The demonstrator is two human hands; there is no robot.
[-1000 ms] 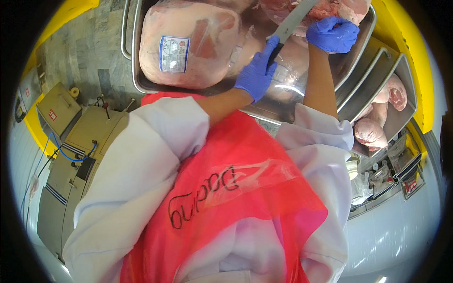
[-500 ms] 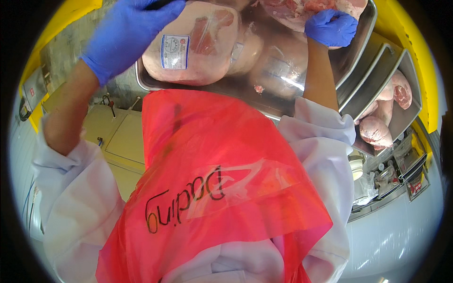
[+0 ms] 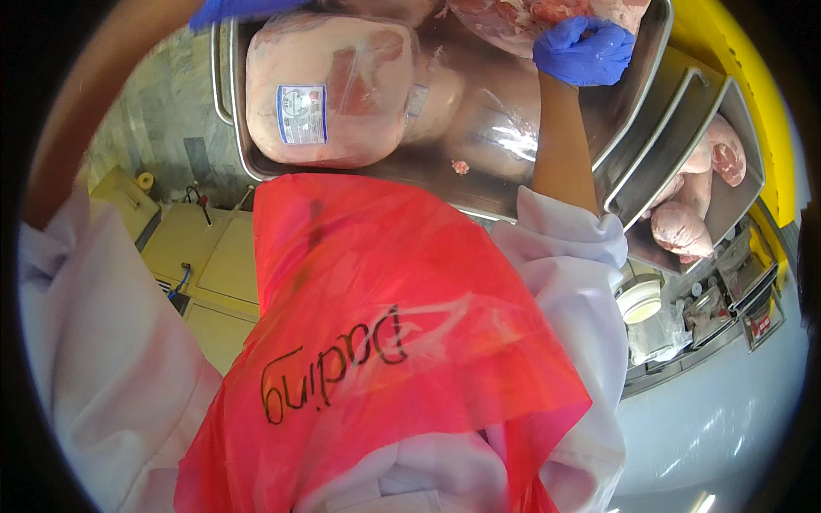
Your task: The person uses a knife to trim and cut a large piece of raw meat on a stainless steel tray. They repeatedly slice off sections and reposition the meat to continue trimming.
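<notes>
My right hand (image 3: 586,51) is in a blue glove, its fingers curled closed against the edge of a piece of raw meat (image 3: 505,21). What it grips, if anything, is hidden. A blue-gloved strip of my left hand (image 3: 244,10) shows at the top edge, above the tray's left side; its fingers are mostly out of view. Below it lies a large plastic-wrapped cut of meat (image 3: 256,111) with a white and blue label. More wrapped meat (image 3: 492,115) lies beside it in the metal tray (image 3: 410,181).
A small meat scrap (image 3: 460,167) lies in the tray. To the right, another metal tray (image 3: 740,184) holds several raw pieces (image 3: 682,229), bordered by a yellow edge (image 3: 757,94). A red plastic apron (image 3: 385,282) covers my front. Cream panels (image 3: 227,256) are at lower left.
My left hand has moved up and left, off the wrapped cut and mostly out of view. The right hand stays closed at the raw meat. The whole view has shifted slightly.
</notes>
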